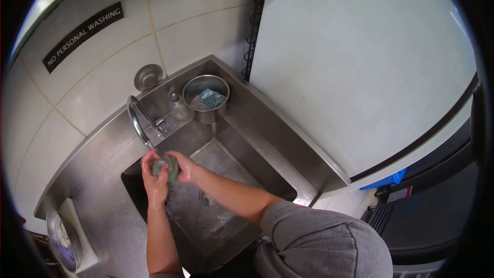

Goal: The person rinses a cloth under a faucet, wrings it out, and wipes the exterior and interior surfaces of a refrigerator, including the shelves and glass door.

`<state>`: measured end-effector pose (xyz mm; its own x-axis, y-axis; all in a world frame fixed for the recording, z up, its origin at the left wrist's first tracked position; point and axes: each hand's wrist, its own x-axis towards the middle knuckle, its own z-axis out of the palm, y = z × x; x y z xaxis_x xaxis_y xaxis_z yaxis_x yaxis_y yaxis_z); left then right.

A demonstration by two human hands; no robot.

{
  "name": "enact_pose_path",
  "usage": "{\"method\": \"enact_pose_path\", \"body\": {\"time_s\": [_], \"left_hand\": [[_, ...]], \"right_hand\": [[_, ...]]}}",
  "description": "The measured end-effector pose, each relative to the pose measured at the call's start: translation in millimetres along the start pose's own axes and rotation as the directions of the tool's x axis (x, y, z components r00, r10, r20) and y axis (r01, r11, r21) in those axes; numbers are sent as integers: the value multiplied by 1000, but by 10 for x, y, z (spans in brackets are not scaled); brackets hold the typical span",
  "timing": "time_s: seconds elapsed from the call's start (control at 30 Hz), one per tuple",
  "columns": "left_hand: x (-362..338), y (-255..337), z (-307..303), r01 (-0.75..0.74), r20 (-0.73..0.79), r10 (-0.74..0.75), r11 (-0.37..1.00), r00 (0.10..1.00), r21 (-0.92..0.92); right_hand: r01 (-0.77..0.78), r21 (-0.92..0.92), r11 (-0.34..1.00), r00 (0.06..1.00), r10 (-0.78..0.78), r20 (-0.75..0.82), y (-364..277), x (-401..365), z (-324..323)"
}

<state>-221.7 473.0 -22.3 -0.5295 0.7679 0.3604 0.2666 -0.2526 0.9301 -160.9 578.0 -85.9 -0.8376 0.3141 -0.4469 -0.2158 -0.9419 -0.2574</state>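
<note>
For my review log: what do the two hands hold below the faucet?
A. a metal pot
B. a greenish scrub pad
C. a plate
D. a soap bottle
B: the left hand and right hand clasp a greenish scrub pad between them just below the faucet, while the soap bottle and metal pot stand untouched at the back of the sink.

The left hand [154, 181] and right hand [187, 169] meet over the sink [231, 172], just under the tap [135, 118], with a scrub pad [170, 168] between them. A soap bottle [178, 107] stands behind the tap. Right of it sits a pot [208, 116] with a cloth [211, 98] inside.
</note>
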Motion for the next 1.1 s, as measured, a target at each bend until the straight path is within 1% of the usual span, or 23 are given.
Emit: {"method": "enact_pose_path", "body": {"time_s": [0.03, 0.07, 0.13, 0.17, 0.23, 0.27, 0.37, 0.4, 0.43, 0.5, 0.53, 0.57, 0.6, 0.63, 0.67, 0.77, 0.83, 0.87, 0.9, 0.93, 0.97, 1.03, 1.1], "left_hand": [[2, -147, -72, 3, -6, -3, 1000, 1000, 8], [27, -340, -154, -44, -13, 48, 977, 999, 207], [63, -551, -373, -89, -4, 99, 912, 995, 400], [85, -572, -459, 300, 103, -306, 951, 947, 71], [101, -618, -553, 904, 596, -682, 281, 424, -322], [112, -654, -511, 906, 596, -684, 279, 420, -318], [178, -811, -259, 544, 215, -652, 356, 727, -759], [206, -810, -286, 550, 216, -687, 312, 694, -774], [196, -817, -266, 550, 212, -690, 312, 692, -775], [139, -583, -49, 249, -225, -480, 735, 848, -631], [119, -159, 200, 154, -460, -394, 866, 796, -476], [51, -25, 260, 157, -462, -394, 868, 794, -471], [-3, 58, 294, 49, -536, -93, 994, 839, -94], [-53, 127, 321, -75, -486, 217, 953, 847, 294], [-143, 185, 326, -132, -386, 264, 933, 884, 335], [-227, -80, 74, -297, -143, 385, 858, 912, 419], [-195, -211, -79, -203, -124, 269, 900, 955, 386], [-197, -415, -166, 29, -56, -29, 1000, 998, -7], [-203, -613, -246, 303, 122, -277, 881, 953, -364], [-206, -698, -290, 555, 366, -419, 572, 831, -604], [-215, -662, -298, 555, 365, -420, 574, 831, -602], [-235, -595, -303, 643, 594, -269, 158, 758, -750], [-188, -783, -260, 464, 376, -365, 189, 852, -866]], "right_hand": [[-10, 2, 1000, 1000, 10, 4, -19, 1, 63], [245, -205, 948, 964, -260, -51, -26, 21, 91], [540, -588, 602, 768, -638, 53, -92, 52, 122], [540, -587, 603, 769, -637, 52, -79, -37, 181], [427, -824, -373, 499, -662, 558, -30, -197, 284], [580, -685, -442, 354, -620, 700, 99, -170, 238], [650, -495, -577, 319, -384, 866, 344, -334, 276], [634, -506, -584, 256, -459, 851, 398, -294, 277], [637, -508, -580, 259, -460, 850, 404, -272, 276], [673, -722, 159, 485, -832, 269, 342, -234, 346], [634, -575, 518, 649, -760, 30, 309, -208, 348], [632, -571, 523, 652, -758, 28, 276, -240, 382], [609, -225, 760, 762, -640, -99, 247, -298, 415], [497, 169, 851, 866, -475, -156, 225, -351, 458], [322, 240, 916, 945, -326, -23, 169, -329, 395], [317, 44, 947, 946, -320, 62, 65, -257, 337], [395, -60, 917, 918, -392, 63, -23, -222, 428], [628, -585, 514, 731, -648, 215, -74, -172, 456], [569, -809, -148, 522, -695, 495, -116, -143, 481], [663, -652, -367, 410, -550, 728, -146, -150, 497], [665, -651, -366, 410, -550, 728, -114, -140, 506], [625, -358, -694, 441, -64, 895, 10, -114, 534], [614, -321, -720, 478, 16, 878, 209, -194, 529]]}}
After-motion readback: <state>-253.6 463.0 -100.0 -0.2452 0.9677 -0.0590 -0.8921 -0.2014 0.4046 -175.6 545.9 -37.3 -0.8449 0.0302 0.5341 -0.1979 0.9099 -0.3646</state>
